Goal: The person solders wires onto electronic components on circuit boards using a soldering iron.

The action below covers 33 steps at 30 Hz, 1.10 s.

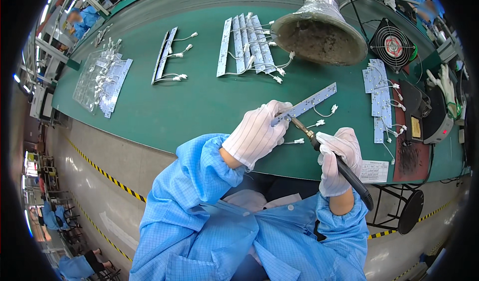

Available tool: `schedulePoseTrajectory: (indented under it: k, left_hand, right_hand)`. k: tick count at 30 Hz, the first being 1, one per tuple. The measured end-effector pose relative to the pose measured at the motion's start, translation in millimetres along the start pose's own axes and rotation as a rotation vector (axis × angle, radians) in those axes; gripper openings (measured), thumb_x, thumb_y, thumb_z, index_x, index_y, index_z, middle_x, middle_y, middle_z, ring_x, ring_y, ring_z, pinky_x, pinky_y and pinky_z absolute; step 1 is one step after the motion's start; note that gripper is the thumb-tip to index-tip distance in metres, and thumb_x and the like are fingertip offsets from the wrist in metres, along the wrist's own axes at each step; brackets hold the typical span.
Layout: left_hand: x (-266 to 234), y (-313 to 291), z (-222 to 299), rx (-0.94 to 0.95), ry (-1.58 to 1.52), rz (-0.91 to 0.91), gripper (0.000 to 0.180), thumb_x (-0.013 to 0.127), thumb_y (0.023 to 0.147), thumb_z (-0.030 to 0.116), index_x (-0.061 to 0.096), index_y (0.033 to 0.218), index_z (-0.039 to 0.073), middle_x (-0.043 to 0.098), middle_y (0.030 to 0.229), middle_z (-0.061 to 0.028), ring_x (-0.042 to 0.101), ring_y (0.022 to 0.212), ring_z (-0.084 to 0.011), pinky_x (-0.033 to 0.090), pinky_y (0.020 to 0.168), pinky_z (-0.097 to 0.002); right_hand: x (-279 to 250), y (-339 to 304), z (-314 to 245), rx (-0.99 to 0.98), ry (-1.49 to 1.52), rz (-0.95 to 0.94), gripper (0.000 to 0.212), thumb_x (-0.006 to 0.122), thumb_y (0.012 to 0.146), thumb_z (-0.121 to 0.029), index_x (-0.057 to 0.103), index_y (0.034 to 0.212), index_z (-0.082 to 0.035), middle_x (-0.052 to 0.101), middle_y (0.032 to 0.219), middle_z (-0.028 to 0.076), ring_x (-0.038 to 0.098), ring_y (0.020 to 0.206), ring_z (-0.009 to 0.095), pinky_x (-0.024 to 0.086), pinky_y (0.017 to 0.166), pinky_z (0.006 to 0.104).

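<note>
Green workbench (199,106) under a wide-angle view, grey floor with yellow-black tape along its near edge. Long white light strip (312,101) lifted just above the bench near its front edge, slanting up to the right, thin white wires with small plugs trailing beneath. Left hand (255,134), in a white glove, fingers closed around the strip's lower end. Right hand (338,158), also gloved, fingers wrapped tight around the black handle of a soldering iron (319,146), metal tip touching the strip close to the left fingertips. Further out: a stack of similar strips (380,99) just right of the hands, more strips (247,44) fanned out behind, another pair (164,55) to the left. Foil-wrapped fume funnel (319,31) hanging over the back of the bench, small black fan (393,44) beside it.
</note>
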<state>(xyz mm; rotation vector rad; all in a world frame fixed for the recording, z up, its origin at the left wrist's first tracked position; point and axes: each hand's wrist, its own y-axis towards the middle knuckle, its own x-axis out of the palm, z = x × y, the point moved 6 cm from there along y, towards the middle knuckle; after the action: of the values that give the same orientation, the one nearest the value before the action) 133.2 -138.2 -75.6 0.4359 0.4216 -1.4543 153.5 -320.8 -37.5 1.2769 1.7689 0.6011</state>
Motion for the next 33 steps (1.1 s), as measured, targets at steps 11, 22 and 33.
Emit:
schedulePoseTrajectory:
  k: [11, 22, 33]
  left_hand:
    - [-1, 0, 13, 0.203, 0.106, 0.091, 0.028, 0.056, 0.087, 0.005, 0.052, 0.113, -0.003, 0.061, 0.069, -0.0104, 0.061, 0.056, -0.0227, 0.050, 0.058, -0.0342]
    - [-1, 1, -3, -0.219, -0.165, -0.025, 0.035, 0.056, 0.090, 0.014, 0.053, 0.123, 0.001, 0.063, 0.081, -0.0053, 0.060, 0.059, -0.0087, 0.048, 0.048, -0.0215]
    - [-1, 2, -4, -0.168, -0.128, -0.014, 0.032, 0.054, 0.090, 0.012, 0.053, 0.119, -0.001, 0.062, 0.076, -0.0079, 0.061, 0.059, -0.0138, 0.050, 0.054, -0.0266]
  right_hand:
    - [3, 1, 1, -0.011, -0.009, -0.037, 0.019, 0.050, 0.079, -0.007, 0.061, 0.094, -0.002, 0.059, 0.075, 0.009, 0.048, 0.064, 0.023, 0.042, 0.065, 0.0371]
    - [-2, -1, -3, -0.009, -0.028, -0.035, 0.016, 0.049, 0.079, -0.006, 0.060, 0.090, -0.002, 0.064, 0.082, 0.012, 0.048, 0.065, 0.023, 0.042, 0.066, 0.0379]
    - [-2, 0, -2, 0.000, -0.007, -0.018, 0.016, 0.050, 0.079, -0.006, 0.061, 0.089, -0.002, 0.064, 0.081, 0.012, 0.048, 0.063, 0.024, 0.042, 0.065, 0.0379]
